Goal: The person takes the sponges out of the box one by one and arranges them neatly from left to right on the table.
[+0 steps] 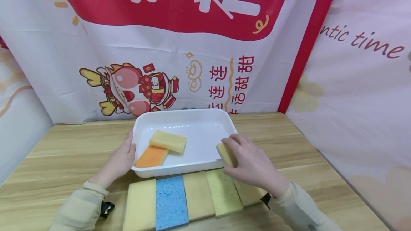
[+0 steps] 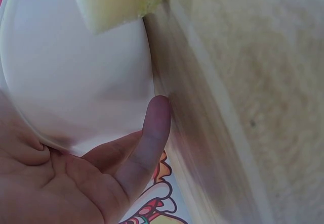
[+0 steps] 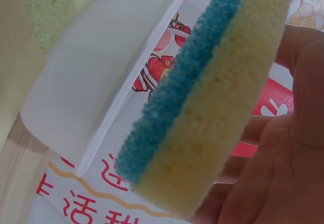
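My right hand (image 1: 247,158) grips a two-layer sponge (image 3: 217,97), pale yellow on one side and blue-green on the other, over the right end of a white tray (image 1: 184,170). The right wrist view shows the sponge tilted beside the tray's rim. My left hand (image 1: 121,158) rests against the tray's left outer wall; in the left wrist view its fingers lie along the wall with the thumb (image 2: 158,120) extended. Inside the tray, a pale yellow sponge (image 1: 168,140) lies partly on top of an orange sponge (image 1: 151,157) at the left.
Several sponges stand in a row just in front of the tray, among them a blue sponge (image 1: 171,202) and a yellow-green sponge (image 1: 223,191). Behind the wooden table (image 1: 298,159) hangs a printed cloth (image 1: 179,45), close to the tray's far rim.
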The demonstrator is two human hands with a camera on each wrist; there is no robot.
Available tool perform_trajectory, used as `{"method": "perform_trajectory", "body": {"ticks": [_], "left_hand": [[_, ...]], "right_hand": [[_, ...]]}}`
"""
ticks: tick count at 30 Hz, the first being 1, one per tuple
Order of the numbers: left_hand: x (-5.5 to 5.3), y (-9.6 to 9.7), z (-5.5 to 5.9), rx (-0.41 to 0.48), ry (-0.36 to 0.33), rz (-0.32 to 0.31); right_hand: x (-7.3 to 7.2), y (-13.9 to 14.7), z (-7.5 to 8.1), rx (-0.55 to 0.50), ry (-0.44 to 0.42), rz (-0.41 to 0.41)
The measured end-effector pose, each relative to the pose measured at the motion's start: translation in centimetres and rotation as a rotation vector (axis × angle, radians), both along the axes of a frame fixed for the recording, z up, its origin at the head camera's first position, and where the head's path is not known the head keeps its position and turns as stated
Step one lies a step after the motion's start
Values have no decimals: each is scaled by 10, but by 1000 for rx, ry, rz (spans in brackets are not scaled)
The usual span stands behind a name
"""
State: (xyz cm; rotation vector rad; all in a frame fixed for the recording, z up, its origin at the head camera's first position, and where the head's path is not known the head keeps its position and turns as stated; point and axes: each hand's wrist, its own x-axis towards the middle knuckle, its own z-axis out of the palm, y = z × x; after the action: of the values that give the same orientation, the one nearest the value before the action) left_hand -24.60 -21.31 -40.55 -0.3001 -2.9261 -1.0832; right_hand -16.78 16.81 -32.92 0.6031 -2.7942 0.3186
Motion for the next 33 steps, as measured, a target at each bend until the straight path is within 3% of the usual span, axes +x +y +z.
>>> {"method": "perform_trajectory", "body": {"ticks": [33], "left_hand": [[1,0,2,-1,-14,2]], "right_hand": [[15,50,-19,-18,20,-49]]}}
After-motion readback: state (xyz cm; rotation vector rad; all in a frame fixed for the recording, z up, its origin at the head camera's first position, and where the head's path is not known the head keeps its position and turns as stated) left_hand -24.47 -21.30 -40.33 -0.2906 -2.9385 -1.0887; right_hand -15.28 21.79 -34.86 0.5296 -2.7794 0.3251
